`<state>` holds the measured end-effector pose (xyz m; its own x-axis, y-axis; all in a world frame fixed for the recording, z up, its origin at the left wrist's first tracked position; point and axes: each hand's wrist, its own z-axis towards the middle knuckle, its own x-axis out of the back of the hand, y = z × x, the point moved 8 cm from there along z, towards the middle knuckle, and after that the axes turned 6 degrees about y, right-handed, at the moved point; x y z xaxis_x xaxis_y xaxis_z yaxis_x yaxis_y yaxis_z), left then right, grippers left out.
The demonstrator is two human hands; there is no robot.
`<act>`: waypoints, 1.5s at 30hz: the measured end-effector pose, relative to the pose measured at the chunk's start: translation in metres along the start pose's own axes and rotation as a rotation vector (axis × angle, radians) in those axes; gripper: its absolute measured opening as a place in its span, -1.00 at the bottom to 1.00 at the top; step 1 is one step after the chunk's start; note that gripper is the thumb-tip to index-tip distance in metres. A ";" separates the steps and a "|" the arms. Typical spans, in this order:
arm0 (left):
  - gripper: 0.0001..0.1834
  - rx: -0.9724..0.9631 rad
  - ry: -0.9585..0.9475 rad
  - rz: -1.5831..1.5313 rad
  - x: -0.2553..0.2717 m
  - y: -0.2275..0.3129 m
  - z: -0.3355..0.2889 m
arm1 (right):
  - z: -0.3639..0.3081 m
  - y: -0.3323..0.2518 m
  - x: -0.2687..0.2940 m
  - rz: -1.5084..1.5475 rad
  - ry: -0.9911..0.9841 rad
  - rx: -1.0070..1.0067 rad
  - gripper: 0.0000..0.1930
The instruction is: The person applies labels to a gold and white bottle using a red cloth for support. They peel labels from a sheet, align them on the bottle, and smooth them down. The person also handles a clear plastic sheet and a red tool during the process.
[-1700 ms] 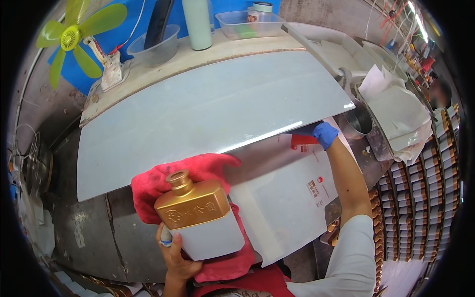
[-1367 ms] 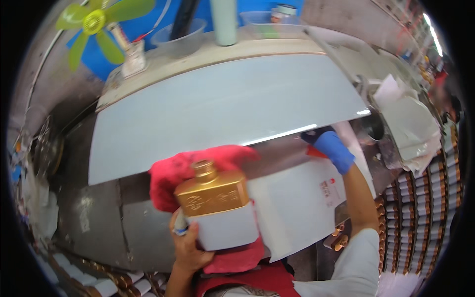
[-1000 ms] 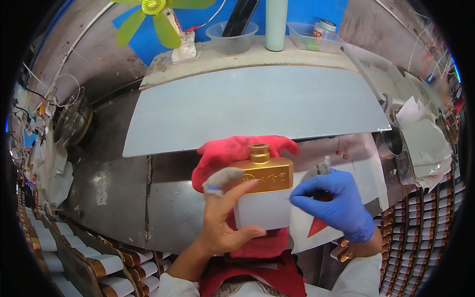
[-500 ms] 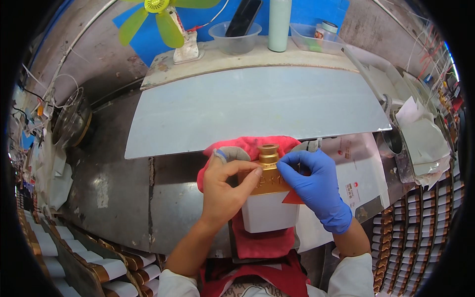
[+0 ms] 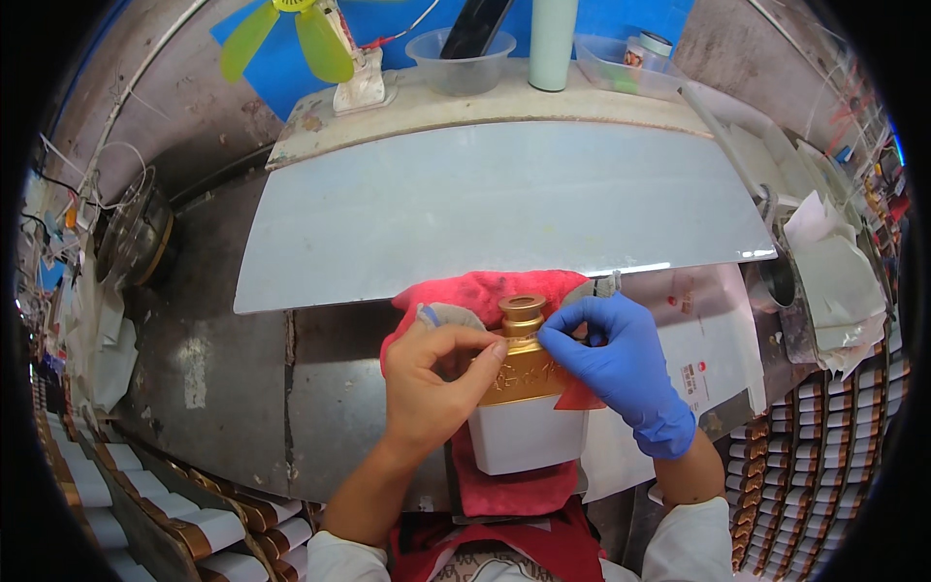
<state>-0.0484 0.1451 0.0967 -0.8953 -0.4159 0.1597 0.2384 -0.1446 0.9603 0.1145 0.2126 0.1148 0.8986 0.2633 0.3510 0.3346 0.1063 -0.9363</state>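
A bottle [image 5: 529,434] with a white lower body and a gold upper part with raised characters stands in front of me, its open gold mouth tipped slightly toward me. Across the base of its neck runs a narrow strip [image 5: 522,339] with small marks. My bare left hand [image 5: 433,380] pinches the strip's left end between thumb and forefinger. On the other side my blue-gloved right hand [image 5: 613,361] pinches at its right end. A red flat piece [image 5: 579,395] pokes out below the right hand; what holds it is hidden.
A pink cloth [image 5: 514,490] lies under and behind the bottle, with grey padded pieces [image 5: 456,316] beside it. Beyond is a pale slanted board [image 5: 504,209]. Racks of white-and-gold bottles [image 5: 208,529] flank me. A fan [image 5: 320,44], tub [image 5: 461,63] and green flask [image 5: 552,48] stand behind.
The bottle's mouth has tipped a little more toward me, and the bottle sits slightly lower in view. Both hands keep their pinch at the neck. The view has shifted slightly.
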 end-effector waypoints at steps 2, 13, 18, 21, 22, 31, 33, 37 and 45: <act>-0.94 0.080 0.002 -0.038 0.000 -0.005 0.003 | 0.005 -0.004 0.000 -0.059 -0.006 0.051 -0.91; -0.89 0.216 -0.189 -0.062 -0.005 -0.004 0.020 | 0.013 -0.002 0.001 -0.130 -0.069 0.013 -0.87; -0.86 0.228 -0.257 0.030 -0.006 -0.003 0.028 | 0.016 0.000 0.001 -0.163 -0.102 0.005 -0.85; -0.89 0.229 -0.311 0.057 -0.007 -0.002 0.031 | 0.019 0.004 0.001 -0.172 -0.123 -0.021 -0.83; -0.88 0.235 -0.325 0.063 -0.007 -0.002 0.032 | 0.019 0.006 0.000 -0.162 -0.131 -0.044 -0.82; -0.83 0.289 -0.420 0.159 0.000 0.001 0.038 | 0.021 0.011 -0.002 -0.106 -0.157 -0.039 -0.85; -0.78 0.145 -0.340 0.197 0.004 0.010 0.043 | 0.021 0.012 -0.002 -0.097 -0.167 -0.039 -0.87; -0.74 -0.114 -0.341 0.241 -0.007 0.030 0.046 | 0.024 0.015 -0.002 -0.090 -0.196 -0.040 -0.87; -0.70 -0.151 -0.394 0.278 -0.015 0.020 0.048 | 0.024 0.014 -0.001 -0.088 -0.179 -0.012 -0.81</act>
<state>-0.0479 0.1919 0.1246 -0.8570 -0.0913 0.5071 0.5141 -0.2167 0.8299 0.1121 0.2365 0.1017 0.8013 0.4195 0.4266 0.4143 0.1254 -0.9015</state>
